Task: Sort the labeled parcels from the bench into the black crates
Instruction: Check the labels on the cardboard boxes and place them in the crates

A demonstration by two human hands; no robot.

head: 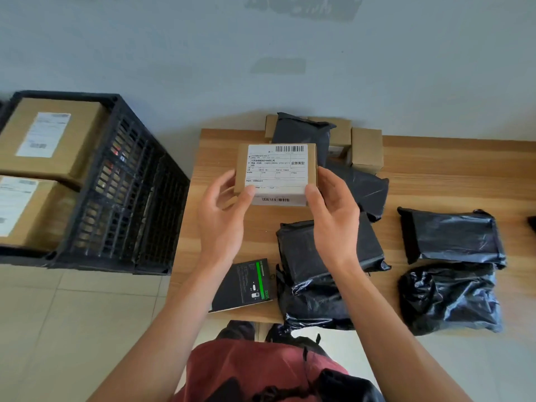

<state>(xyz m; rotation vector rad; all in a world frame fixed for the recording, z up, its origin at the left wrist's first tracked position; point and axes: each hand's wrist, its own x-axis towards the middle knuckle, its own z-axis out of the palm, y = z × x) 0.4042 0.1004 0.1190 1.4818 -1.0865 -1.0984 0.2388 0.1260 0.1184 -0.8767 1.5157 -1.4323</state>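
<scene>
One head-worn camera looks forward and steeply down, close over the bench (435, 175), crate (124, 181) at frame left.

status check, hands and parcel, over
Left hand and right hand grip labeled box above bench. Black crate left, holding two boxes. Path open.

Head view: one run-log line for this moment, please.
hands: left hand, right hand grip labeled cardboard box | place: above bench | crate: holds two boxes

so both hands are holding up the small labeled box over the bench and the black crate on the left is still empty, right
Not quite. Both hands, left hand and right hand, do hold the small labeled box over the bench, but the head view shows the black crate already holds two labeled cardboard parcels.
</scene>
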